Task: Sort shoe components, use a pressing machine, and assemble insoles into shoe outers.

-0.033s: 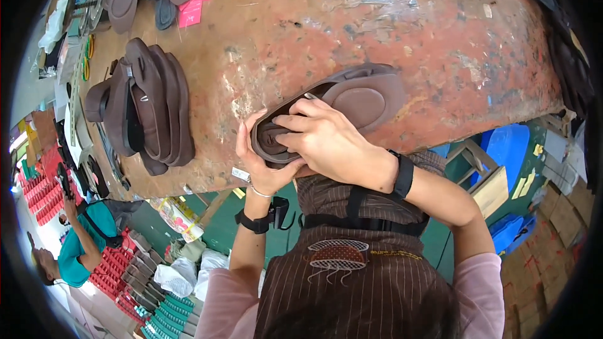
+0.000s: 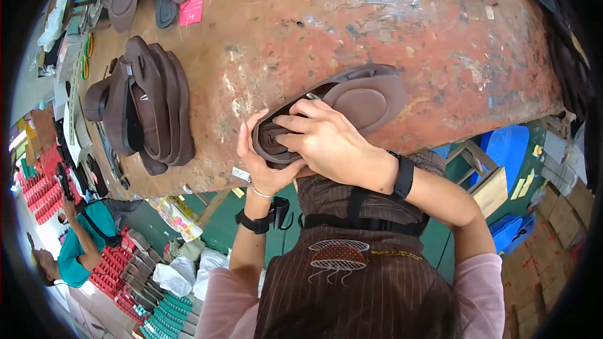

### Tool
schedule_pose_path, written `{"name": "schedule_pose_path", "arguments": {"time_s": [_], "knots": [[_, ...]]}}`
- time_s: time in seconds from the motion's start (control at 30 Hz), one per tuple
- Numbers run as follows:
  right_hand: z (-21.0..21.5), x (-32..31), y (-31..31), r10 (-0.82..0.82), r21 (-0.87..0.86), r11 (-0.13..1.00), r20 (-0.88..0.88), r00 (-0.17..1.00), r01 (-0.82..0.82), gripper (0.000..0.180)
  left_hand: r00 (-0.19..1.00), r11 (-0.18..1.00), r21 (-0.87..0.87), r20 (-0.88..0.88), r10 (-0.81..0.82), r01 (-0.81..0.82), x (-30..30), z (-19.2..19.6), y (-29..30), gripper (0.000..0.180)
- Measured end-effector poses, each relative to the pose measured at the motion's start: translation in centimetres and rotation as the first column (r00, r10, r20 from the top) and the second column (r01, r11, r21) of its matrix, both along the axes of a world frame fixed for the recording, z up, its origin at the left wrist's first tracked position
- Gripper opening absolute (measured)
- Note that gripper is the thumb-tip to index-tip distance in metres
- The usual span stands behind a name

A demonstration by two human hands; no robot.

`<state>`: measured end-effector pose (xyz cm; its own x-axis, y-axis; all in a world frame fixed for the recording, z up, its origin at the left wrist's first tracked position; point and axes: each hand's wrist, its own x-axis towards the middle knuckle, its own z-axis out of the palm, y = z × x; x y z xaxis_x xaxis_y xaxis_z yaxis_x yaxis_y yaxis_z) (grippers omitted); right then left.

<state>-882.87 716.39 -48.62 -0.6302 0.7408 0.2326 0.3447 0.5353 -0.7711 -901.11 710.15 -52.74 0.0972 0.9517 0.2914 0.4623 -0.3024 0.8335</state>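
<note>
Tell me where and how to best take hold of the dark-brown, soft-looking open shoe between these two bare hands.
Grip the shoe probably best by its rounded left end, coming from the left: it stands up and curves, giving a palm something to cup, as the bare left hand does. The flatter right end offers less.

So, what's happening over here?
A person in a striped apron is handling a brown shoe on a worn table. The left hand cups its rounded left end, while the right hand has its fingertips inside; what they touch is partly hidden. More brown shoe pieces lie bunched to the left.
</note>
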Motion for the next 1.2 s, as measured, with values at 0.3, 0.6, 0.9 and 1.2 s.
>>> {"name": "schedule_pose_path", "arguments": {"time_s": [0.3, 0.6, 0.9, 1.2], "knots": [[0.3, -0.4, 0.2, 0.054, -0.045, 0.998, 0.171, 0.984, -0.047, 0.036, 0.998, 0.998, 0.001, 0.003, -0.058, 0.058, -1.1, -0.3, 0.2, 0.128], [-0.4, -1.0, 0.1, 0.288, -0.054, 0.958, 0.191, 0.938, -0.283, 0.047, 0.991, 0.989, -0.047, 0.01, -0.137, 0.137, -1.4, 1.9, 1.9, 0.048], [1.8, 1.1, -1.9, -0.067, 0.248, 0.966, 0.52, 0.852, -0.075, 0.034, 1.0, 0.994, -0.11, 0.02, -0.011, 0.013, -0.5, 1.9, 1.2, 0.024], [2.8, 5.6, 5.1, -0.776, 0.545, 0.607, 0.25, 0.58, 0.578, 0.034, 0.884, 0.959, -0.271, -0.423, -0.2, 0.087, 8.6, 6.9, -0.8, 0.058]]}}
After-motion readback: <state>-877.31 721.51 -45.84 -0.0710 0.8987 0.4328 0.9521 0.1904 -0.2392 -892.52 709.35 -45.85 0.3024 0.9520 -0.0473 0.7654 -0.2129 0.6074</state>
